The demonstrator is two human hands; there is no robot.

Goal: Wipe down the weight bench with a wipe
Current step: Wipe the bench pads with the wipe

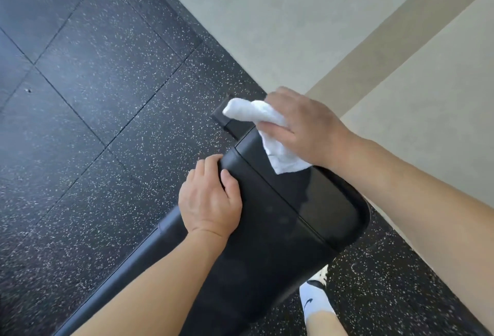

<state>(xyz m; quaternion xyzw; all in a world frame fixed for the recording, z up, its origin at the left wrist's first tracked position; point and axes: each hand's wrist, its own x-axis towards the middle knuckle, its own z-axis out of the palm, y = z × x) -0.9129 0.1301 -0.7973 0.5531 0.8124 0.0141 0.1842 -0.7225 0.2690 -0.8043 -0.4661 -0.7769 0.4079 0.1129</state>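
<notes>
The black padded weight bench [280,218] runs from the lower centre up toward the middle of the head view. My right hand [302,127] grips a crumpled white wipe [270,132] at the pad's far end, the cloth hanging over the top edge and onto the pad. My left hand [211,199] holds the pad's left edge, fingers curled round the rim and thumb on top.
Black speckled rubber floor tiles [93,95] cover the left. A pale wall [320,15] with a beige stripe rises at the right. A black frame foot [227,116] sticks out beyond the pad. My white sock and shoe [315,301] stand below the bench.
</notes>
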